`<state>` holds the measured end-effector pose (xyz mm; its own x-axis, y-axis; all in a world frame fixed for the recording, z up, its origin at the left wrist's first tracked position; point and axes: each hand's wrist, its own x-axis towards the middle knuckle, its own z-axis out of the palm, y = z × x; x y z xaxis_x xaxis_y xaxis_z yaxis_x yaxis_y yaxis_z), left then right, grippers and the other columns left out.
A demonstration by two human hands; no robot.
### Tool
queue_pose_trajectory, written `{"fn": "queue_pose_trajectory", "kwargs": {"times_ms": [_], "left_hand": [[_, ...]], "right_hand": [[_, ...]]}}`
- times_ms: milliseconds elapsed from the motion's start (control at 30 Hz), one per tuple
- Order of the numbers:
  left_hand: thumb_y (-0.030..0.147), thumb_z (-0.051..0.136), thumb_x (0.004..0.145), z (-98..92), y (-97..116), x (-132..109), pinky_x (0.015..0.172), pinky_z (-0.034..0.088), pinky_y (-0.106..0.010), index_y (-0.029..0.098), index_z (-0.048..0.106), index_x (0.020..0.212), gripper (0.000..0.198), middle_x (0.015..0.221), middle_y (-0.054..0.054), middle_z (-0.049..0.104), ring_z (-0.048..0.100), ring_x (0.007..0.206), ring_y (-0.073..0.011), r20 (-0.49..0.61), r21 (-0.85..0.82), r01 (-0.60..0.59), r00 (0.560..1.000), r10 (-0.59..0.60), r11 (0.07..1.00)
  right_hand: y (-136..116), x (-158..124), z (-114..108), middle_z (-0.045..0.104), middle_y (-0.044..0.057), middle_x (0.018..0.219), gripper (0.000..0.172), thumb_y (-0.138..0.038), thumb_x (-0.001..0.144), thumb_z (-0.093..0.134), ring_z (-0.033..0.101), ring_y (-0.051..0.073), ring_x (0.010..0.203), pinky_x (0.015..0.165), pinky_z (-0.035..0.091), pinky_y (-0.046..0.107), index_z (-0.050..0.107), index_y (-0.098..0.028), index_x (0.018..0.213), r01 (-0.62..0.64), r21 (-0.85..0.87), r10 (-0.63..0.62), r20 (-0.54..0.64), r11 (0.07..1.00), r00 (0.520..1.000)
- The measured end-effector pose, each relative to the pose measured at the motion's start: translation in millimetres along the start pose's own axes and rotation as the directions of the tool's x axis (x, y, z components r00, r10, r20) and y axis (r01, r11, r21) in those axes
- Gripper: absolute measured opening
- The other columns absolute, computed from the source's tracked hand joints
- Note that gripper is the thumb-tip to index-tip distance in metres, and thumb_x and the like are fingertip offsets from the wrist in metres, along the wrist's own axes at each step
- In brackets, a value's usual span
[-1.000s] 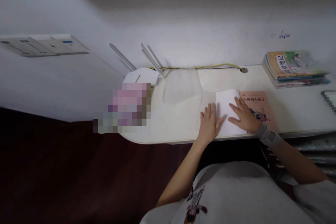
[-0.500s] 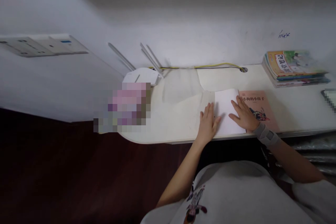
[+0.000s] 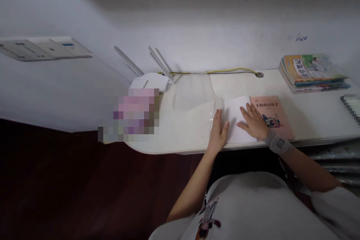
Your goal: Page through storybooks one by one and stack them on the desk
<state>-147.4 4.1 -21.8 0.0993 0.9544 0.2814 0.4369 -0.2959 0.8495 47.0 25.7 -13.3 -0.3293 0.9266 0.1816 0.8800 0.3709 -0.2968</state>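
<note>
1. Salmon-pink paperback (image 3: 271,117), its title 小狗的小房子 printed in dark characters above a small picture, lies flat near the front edge of a white desk (image 3: 315,118). A block of white pages (image 3: 236,120) spreads out to its left, though I can't tell exactly how the pages and cover are joined from where I stand.
2. Left hand (image 3: 218,132) is open, flat and not gripping anything. Its fingers point toward the wall, and its thumb side sits against the left edge of the white pages.
3. Right hand (image 3: 252,122) is also open and grasps nothing, its fingers spread across the white pages, close to the cover. A grey wrist band (image 3: 277,143) circles that wrist.
4. Translucent plastic film (image 3: 191,99) covers the desktop to the left of the book, its edge touching the pages.
5. Colourful stacked books (image 3: 312,74) sit at the far right against the wall, well apart from the hands.
6. Yellow-and-black cable (image 3: 230,71) runs along the back of the desk to a round grommet hole (image 3: 259,75).
7. White router (image 3: 150,82) stands at the far left of the desk, with its antennas (image 3: 128,61) leaning against the wall. A pixelated object (image 3: 129,114) hides the space in front of it.
</note>
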Motion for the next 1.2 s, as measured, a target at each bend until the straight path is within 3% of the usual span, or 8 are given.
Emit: {"fn": "queue_pose_trajectory", "kwargs": {"times_ms": [167,333,467,600,733,867,1033,1200], "left_hand": [[0.052,0.035,0.094,2.7,1.0,-0.3,0.117,0.016,-0.044,0.024,0.026,0.146,0.06,0.156,-0.011,0.022,0.019,0.144,-0.0222,0.001,0.011,-0.001,1.0,0.001,1.0],[0.05,0.042,0.091,-7.9,-2.3,0.4,0.116,0.019,-0.046,0.022,0.03,0.144,0.061,0.155,-0.013,0.024,0.019,0.144,-0.0248,-0.091,0.117,-0.004,0.996,0.015,0.993],[0.042,0.05,0.088,-30.9,-11.6,7.9,0.114,0.014,-0.054,0.009,0.03,0.143,0.067,0.151,-0.022,0.028,0.015,0.143,-0.0329,-0.178,0.339,0.235,0.967,-0.183,0.911],[0.035,0.047,0.09,-41.9,-15.8,14.0,0.113,0.017,-0.054,0.01,0.023,0.145,0.066,0.139,-0.022,0.048,0.04,0.134,-0.0289,-0.063,0.375,0.308,0.95,-0.307,0.875],[0.026,0.05,0.086,-39.4,-13.0,13.6,0.112,0.021,-0.049,0.012,0.019,0.147,0.07,0.128,-0.018,0.059,0.05,0.126,-0.0238,-0.017,0.331,0.251,0.965,-0.26,0.91],[0.022,0.051,0.082,-41.1,-11.9,11.0,0.105,0.033,-0.044,0.014,0.033,0.143,0.064,0.113,-0.012,0.067,0.057,0.115,-0.0228,-0.067,0.278,0.269,0.963,-0.261,0.922],[0.026,0.054,0.078,-45.0,4.6,7.3,0.077,0.048,-0.033,0.016,0.064,0.106,0.032,0.072,-0.001,0.066,0.064,0.07,-0.0169,-0.013,-0.013,0.295,0.955,-0.295,0.955],[0.032,0.061,0.077,-36.6,48.0,-8.8,0.071,0.048,-0.027,0.017,0.063,0.08,0.015,0.063,0.002,0.065,0.063,0.062,-0.0127,0.1,-0.333,0.229,0.973,-0.207,0.915]], "right_hand": [[-2.1,1.8,-1.0,0.024,0.018,0.154,0.077,-0.066,0.087,0.039,0.01,0.037,0.143,0.112,0.02,0.055,0.034,-0.016,0.145,0.057,-0.031,-0.057,0.003,0.998,0.998],[13.0,4.8,0.7,0.029,0.018,0.152,0.073,-0.059,0.093,0.023,0.019,0.028,0.143,0.112,0.027,0.048,0.024,-0.011,0.148,-0.022,0.131,0.03,-0.059,0.991,0.998],[20.3,5.4,0.9,0.029,0.024,0.15,0.083,-0.062,0.092,0.013,0.022,0.028,0.142,0.114,0.023,0.047,0.024,0.001,0.146,-0.061,0.1,0.065,-0.037,0.993,0.997],[14.7,3.8,0.0,0.025,0.027,0.151,0.093,-0.069,0.089,0.012,0.02,0.03,0.142,0.115,0.02,0.045,0.028,0.005,0.143,-0.016,-0.035,0.017,0.036,0.999,0.999],[7.9,1.2,0.7,0.026,0.027,0.15,0.097,-0.073,0.086,0.013,0.02,0.033,0.142,0.115,0.018,0.047,0.031,0.005,0.142,0.058,-0.153,-0.054,0.03,0.987,0.998],[7.4,-0.9,1.6,0.028,0.029,0.148,0.098,-0.074,0.085,0.017,0.021,0.035,0.141,0.115,0.018,0.048,0.035,0.006,0.139,0.126,-0.216,-0.119,0.044,0.968,0.992],[24.6,9.0,-8.1,0.03,0.025,0.149,0.089,-0.069,0.086,0.034,0.023,0.033,0.141,0.115,0.021,0.045,0.037,0.002,0.14,0.334,-0.17,-0.313,0.141,0.927,0.939],[44.8,19.0,-24.0,0.033,0.022,0.149,0.083,-0.064,0.085,0.047,0.028,0.031,0.139,0.113,0.027,0.046,0.038,-0.003,0.14,0.448,-0.072,-0.434,0.151,0.891,0.888]]}}
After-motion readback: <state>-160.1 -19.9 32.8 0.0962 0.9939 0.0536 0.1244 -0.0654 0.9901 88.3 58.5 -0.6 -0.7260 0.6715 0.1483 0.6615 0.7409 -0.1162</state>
